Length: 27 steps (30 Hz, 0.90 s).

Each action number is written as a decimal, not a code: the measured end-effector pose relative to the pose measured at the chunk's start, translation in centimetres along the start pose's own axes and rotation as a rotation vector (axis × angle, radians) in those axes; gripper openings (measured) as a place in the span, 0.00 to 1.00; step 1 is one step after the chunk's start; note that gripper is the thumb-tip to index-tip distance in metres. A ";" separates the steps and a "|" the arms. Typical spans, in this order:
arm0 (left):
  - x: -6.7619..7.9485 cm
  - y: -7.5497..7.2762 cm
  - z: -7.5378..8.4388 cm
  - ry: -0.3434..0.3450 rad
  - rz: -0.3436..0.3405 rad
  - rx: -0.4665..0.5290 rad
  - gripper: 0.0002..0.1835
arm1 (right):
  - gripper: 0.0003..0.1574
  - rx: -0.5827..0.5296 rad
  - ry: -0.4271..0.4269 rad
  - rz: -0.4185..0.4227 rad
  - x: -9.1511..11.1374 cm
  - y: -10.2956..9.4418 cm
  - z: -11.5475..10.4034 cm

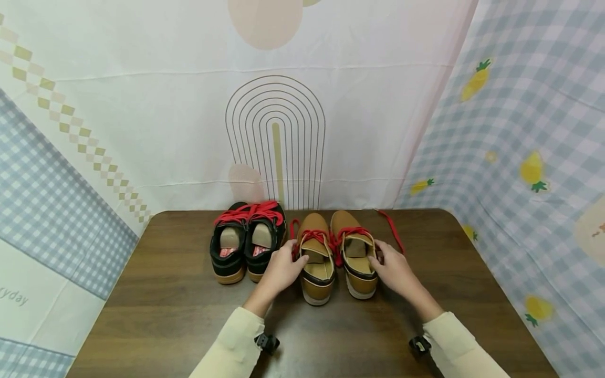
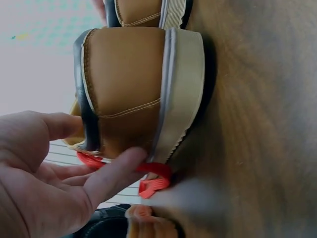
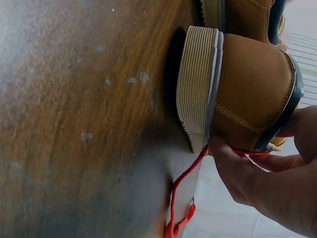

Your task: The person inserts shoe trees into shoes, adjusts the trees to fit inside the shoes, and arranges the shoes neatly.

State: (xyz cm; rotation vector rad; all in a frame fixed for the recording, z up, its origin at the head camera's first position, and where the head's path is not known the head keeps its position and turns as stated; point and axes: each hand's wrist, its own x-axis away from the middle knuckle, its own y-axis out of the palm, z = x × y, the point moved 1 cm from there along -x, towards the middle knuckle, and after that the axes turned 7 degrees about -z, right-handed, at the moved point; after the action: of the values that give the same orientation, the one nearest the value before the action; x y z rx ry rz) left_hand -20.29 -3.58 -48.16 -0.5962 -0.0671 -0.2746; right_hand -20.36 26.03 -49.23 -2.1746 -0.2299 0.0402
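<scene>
Two brown lace-up shoes stand side by side on the table, toes away from me. My left hand point(image 1: 285, 266) grips the outer side of the left brown shoe point(image 1: 316, 290), thumb inside its opening and fingers outside. On the right brown shoe point(image 1: 361, 285), my right hand point(image 1: 393, 268) holds the outer side of the collar in the same way. Red laces point(image 1: 314, 235) cross both shoes; one loose red lace point(image 1: 393, 231) trails to the right. The left wrist view shows that shoe's heel point(image 2: 129, 74) and pale sole point(image 2: 183, 84) close up.
A pair of black shoes point(image 1: 219, 262) with red laces stands just left of the brown pair. The wooden table point(image 1: 142, 304) ends at a white patterned cloth point(image 1: 189, 131) behind, with checked cloth point(image 1: 510, 157) along the right.
</scene>
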 end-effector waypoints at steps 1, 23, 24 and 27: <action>0.0 0.1 -0.1 -0.003 -0.002 0.009 0.31 | 0.30 -0.008 0.006 -0.008 0.1 0.0 -0.1; -1.7 0.2 -0.9 0.000 -0.009 0.109 0.26 | 0.33 -0.127 0.004 -0.048 0.0 1.4 -0.8; -1.8 0.2 -1.0 0.000 -0.008 0.114 0.26 | 0.33 -0.127 0.001 -0.046 -0.1 1.4 -0.9; -2.2 0.1 -1.0 -0.001 -0.007 0.137 0.26 | 0.32 -0.127 -0.001 -0.029 -0.6 1.4 -0.8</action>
State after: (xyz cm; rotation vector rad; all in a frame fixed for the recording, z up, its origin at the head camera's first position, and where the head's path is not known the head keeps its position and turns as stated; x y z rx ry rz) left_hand -22.40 -3.51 -49.38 -0.4597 -0.0880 -0.2741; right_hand -20.64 24.46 -49.91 -2.2974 -0.2711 0.0110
